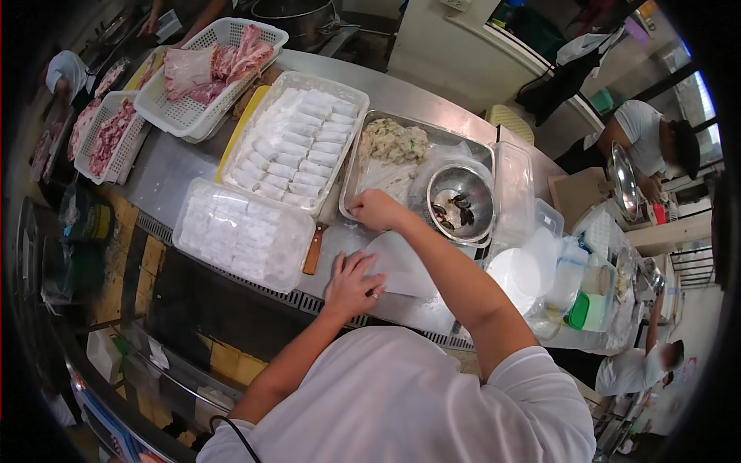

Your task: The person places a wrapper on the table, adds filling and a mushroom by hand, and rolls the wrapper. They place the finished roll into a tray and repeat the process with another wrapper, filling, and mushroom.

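Note:
My left hand (353, 287) lies on the metal counter with its fingers spread, at the left edge of a stack of thin translucent white sheets (405, 272). My right hand (376, 208) is over the near left corner of a metal tray (356, 158). Its fingers are curled downward, and whatever they may pinch is hidden. Inside the tray, a mound of pale filling with green bits (394, 140) sits toward the far left. A steel bowl (485, 199) with several dark pieces (461, 212) stands in the tray's right part.
White rolls (297, 143) fill a plastic tub on the left; nearer is a lidded tub (243, 235). A wooden-handled knife (313, 251) lies beside it. Baskets of raw meat (189, 73) stand farther left. Plastic containers (515, 274) crowd the right. Other people (637, 131) work nearby.

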A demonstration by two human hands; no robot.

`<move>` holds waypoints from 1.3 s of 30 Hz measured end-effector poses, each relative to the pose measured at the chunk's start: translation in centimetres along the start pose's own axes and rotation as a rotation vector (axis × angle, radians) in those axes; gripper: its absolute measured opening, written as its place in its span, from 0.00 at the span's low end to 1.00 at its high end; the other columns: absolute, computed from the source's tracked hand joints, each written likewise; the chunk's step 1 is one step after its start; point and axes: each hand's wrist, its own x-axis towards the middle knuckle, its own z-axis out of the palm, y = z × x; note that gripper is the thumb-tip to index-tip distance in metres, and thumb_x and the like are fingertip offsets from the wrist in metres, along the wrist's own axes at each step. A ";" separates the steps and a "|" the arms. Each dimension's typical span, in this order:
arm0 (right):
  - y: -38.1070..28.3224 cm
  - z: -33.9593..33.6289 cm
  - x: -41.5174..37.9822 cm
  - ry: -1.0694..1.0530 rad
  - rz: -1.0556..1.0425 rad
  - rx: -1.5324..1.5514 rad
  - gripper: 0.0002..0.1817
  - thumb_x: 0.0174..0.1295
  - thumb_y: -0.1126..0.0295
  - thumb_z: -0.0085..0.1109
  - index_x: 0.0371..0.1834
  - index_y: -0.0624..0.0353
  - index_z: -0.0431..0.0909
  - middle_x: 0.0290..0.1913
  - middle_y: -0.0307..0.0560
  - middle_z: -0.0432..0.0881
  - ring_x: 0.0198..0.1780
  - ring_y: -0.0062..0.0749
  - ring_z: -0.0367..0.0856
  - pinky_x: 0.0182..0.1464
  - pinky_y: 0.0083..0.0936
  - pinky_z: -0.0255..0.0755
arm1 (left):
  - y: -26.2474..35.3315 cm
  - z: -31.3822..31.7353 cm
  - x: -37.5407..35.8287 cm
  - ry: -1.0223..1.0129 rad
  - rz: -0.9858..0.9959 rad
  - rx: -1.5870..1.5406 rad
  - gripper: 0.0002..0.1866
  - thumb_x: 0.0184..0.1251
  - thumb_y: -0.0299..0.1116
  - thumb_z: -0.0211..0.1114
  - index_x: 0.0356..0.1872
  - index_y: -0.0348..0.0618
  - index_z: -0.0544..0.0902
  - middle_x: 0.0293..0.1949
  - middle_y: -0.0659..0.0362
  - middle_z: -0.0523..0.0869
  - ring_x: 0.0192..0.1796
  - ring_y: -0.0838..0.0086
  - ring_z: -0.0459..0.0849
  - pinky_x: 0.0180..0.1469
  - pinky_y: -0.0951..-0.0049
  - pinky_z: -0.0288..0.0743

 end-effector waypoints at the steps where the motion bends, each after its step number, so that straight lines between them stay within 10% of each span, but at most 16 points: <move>1: 0.2 -0.8 -0.2 -0.044 0.077 0.130 0.13 0.69 0.71 0.66 0.49 0.66 0.94 0.44 0.69 0.93 0.46 0.61 0.92 0.55 0.43 0.86 | 0.0 0.0 -0.1 -0.003 -0.002 0.006 0.13 0.66 0.46 0.79 0.49 0.60 0.96 0.73 0.55 0.84 0.79 0.52 0.76 0.83 0.28 0.60; 3: 1.3 -3.9 0.6 -0.129 0.227 0.387 0.15 0.69 0.70 0.66 0.52 0.66 0.94 0.44 0.67 0.94 0.45 0.59 0.92 0.55 0.40 0.86 | 0.2 -0.1 -0.1 -0.012 -0.019 0.000 0.12 0.68 0.46 0.77 0.49 0.60 0.97 0.73 0.55 0.84 0.79 0.51 0.76 0.83 0.28 0.59; 7: 7.5 -6.7 3.6 0.245 0.319 -0.321 0.14 0.68 0.72 0.65 0.50 0.65 0.95 0.51 0.64 0.95 0.52 0.55 0.95 0.57 0.41 0.88 | 0.4 -0.4 0.0 -0.019 -0.045 -0.019 0.11 0.68 0.46 0.77 0.48 0.60 0.97 0.73 0.54 0.84 0.79 0.51 0.76 0.84 0.28 0.59; 13: 9.0 -3.9 1.4 0.141 0.237 -0.768 0.12 0.65 0.73 0.64 0.45 0.63 0.95 0.48 0.63 0.95 0.53 0.61 0.95 0.60 0.48 0.88 | 0.4 -0.4 0.0 -0.016 -0.051 -0.021 0.13 0.67 0.44 0.80 0.50 0.60 0.97 0.72 0.55 0.85 0.79 0.53 0.76 0.84 0.29 0.59; 22: 0.8 -2.4 -0.3 -0.273 0.153 -0.472 0.12 0.64 0.74 0.64 0.44 0.64 0.94 0.50 0.63 0.95 0.48 0.58 0.95 0.52 0.47 0.88 | 0.2 -0.4 0.0 -0.019 -0.032 -0.003 0.13 0.66 0.45 0.79 0.50 0.61 0.96 0.72 0.55 0.85 0.79 0.52 0.76 0.83 0.29 0.60; 25: 2.4 -4.8 1.6 -0.151 0.278 0.361 0.12 0.65 0.74 0.63 0.45 0.67 0.93 0.47 0.68 0.94 0.47 0.63 0.93 0.52 0.49 0.86 | 0.3 -0.5 0.0 -0.011 -0.033 -0.013 0.13 0.66 0.45 0.79 0.50 0.61 0.96 0.72 0.55 0.85 0.79 0.52 0.77 0.83 0.29 0.61; 31: 5.6 -3.1 7.5 0.435 0.048 -0.193 0.10 0.66 0.73 0.63 0.40 0.68 0.91 0.40 0.71 0.91 0.45 0.68 0.90 0.52 0.49 0.85 | 0.3 -0.5 0.0 -0.001 -0.043 -0.035 0.11 0.66 0.43 0.78 0.48 0.61 0.94 0.72 0.55 0.84 0.80 0.51 0.76 0.84 0.29 0.59; 39: 1.6 -0.3 2.6 -0.025 0.082 -0.037 0.13 0.70 0.68 0.67 0.45 0.69 0.93 0.38 0.64 0.92 0.42 0.53 0.90 0.52 0.43 0.83 | 0.5 -0.5 0.0 -0.008 -0.037 -0.015 0.12 0.64 0.43 0.80 0.47 0.60 0.95 0.73 0.55 0.84 0.79 0.53 0.77 0.84 0.31 0.59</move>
